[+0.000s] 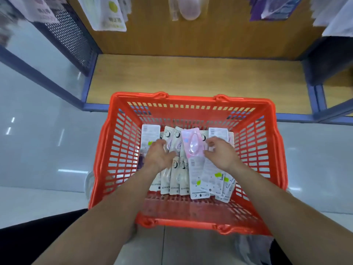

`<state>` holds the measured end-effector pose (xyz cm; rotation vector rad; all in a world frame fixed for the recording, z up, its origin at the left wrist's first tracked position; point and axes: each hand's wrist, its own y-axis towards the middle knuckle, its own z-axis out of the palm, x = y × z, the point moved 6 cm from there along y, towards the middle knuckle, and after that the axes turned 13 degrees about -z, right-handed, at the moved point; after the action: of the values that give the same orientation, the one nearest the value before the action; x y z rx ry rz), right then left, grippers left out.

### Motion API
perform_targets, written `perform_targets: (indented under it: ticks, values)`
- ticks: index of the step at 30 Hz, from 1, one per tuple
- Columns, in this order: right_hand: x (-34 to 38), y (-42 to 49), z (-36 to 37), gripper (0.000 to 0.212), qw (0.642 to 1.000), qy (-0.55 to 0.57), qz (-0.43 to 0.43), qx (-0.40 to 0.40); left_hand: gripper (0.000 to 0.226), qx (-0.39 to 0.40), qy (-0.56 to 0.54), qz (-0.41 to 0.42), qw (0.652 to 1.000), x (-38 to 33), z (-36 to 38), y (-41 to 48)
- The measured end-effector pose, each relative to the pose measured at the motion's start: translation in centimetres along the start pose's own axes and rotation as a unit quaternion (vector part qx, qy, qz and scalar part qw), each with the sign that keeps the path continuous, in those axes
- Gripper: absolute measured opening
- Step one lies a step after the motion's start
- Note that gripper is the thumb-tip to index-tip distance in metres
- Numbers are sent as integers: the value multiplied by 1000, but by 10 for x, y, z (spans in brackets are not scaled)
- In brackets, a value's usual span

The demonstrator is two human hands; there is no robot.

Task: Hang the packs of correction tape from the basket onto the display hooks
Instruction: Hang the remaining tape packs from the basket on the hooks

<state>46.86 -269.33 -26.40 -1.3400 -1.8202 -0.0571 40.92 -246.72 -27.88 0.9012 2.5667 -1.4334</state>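
Observation:
An orange plastic basket point(122, 150) stands on the floor in front of the shelf unit. Several white packs of correction tape point(174, 180) lie in it, some face down. A pink pack point(191, 144) lies tilted on top of the pile, between my hands. My left hand point(159, 156) is down in the basket with its fingers spread on the white packs left of the pink one. My right hand point(219, 153) is at the pink pack's right edge, thumb and curled forefinger pinching it. Hanging goods show at the top edge, but the display hooks themselves are out of view.
A low wooden shelf point(191, 77) with blue metal edging lies just beyond the basket, with a wooden back panel above it. Packaged goods point(109, 14) hang at the top. A dark perforated side panel point(70, 37) is on the left. Glossy white floor surrounds the basket.

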Motion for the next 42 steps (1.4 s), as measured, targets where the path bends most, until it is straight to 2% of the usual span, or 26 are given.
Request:
perform_targets:
  ticks: [3,6,10,14,18,20,23,26,29,32,36,42]
  values:
    - [7,26,10,55,1000,-9,-14,-8,79,-18,-28,-23,999,11,4,26]
    - [3,37,22,74,999,-46,13,-2,95,-12,-76,-38,996,19,12,44]
    - [-3,42,31,91,995,-86,34,-25,79,18,-96,-37,995,17,19,48]
    - [-9,48,33,81,997,-54,42,-41,58,43,-91,-36,994,11,25,48]
    - [-13,37,29,56,994,41,64,-84,55,37,-82,-31,995,7,24,53]
    - [-25,25,20,50,980,105,89,-141,56,33,-82,-35,995,4,23,54]
    - [-42,4,3,46,959,131,116,-224,78,39,-51,-32,997,-3,24,52]
    - [-54,-3,0,35,957,136,127,-224,97,29,-13,-28,999,-14,25,48]
    - [-55,-3,-1,57,952,135,138,-239,104,42,-32,-28,998,-24,33,45]
    - [-46,-7,-7,77,951,60,125,-276,103,50,-26,-28,998,-32,43,39]
    - [-34,-13,-8,74,958,8,73,-277,96,25,-9,-14,1000,-38,50,35]
    - [-25,-18,-19,64,948,-32,69,-309,96,26,-103,-33,994,-24,31,41]
